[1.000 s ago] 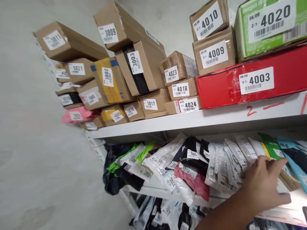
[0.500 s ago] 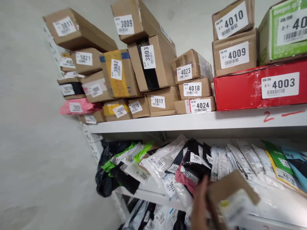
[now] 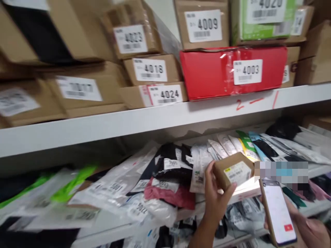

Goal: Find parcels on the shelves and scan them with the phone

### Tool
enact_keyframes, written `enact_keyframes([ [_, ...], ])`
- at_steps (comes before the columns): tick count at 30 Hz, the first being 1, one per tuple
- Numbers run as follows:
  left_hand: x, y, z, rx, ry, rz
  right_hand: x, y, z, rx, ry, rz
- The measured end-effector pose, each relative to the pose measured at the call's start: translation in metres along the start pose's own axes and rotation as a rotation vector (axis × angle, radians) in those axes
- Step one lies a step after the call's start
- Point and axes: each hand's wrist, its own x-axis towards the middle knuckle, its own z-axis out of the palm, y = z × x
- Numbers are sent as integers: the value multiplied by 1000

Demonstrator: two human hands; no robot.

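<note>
Small brown box (image 3: 234,169), a blur half a second ago, now shows sharper before the lower shelf (image 3: 111,225), the left hand's (image 3: 216,194) grip closed round its side. Lit phone (image 3: 278,212) has come into view just right of it, clasped in the right hand (image 3: 309,225). Bagged parcels (image 3: 172,168) crowd that shelf; labelled cartons (image 3: 151,70) and a red box (image 3: 207,74) line the white upper shelf (image 3: 207,112).

Just one cam here, worn on the person's head and facing forward and down, close enough that the front edge of the upper shelf (image 3: 155,120) slants clean across the view, with the lower shelf (image 3: 116,230) seen from above.
</note>
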Motion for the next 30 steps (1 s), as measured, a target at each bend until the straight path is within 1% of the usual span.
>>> enact_keyframes([
  [2,24,-15,24,-89,-167,-48,-3,-2,2,76,29,-54],
  [4,43,-27,37,-128,-314,-110,-6,-5,6,68,64,-139],
  [6,52,-37,43,-78,-372,-119,-10,-10,9,24,82,-178],
  [9,53,-49,43,51,-370,-56,-17,-17,4,-39,86,-154],
  [13,49,-59,42,99,-372,-2,-22,-25,-10,-6,76,-127],
  [16,49,-65,44,125,-352,4,-19,-33,-13,-12,17,-82],
  [18,49,-68,46,123,-345,28,-13,-41,-8,-11,-24,-67],
  [22,47,-67,50,168,-333,76,-3,-59,14,17,-112,-34],
  [24,45,-64,52,203,-319,53,-1,-67,23,35,-141,-26],
  [26,42,-62,55,190,-304,16,-2,-73,29,41,-160,2],
  [28,41,-62,57,149,-290,-16,-5,-77,30,38,-181,44],
  [30,40,-63,58,125,-276,-40,-8,-79,28,34,-174,56],
])
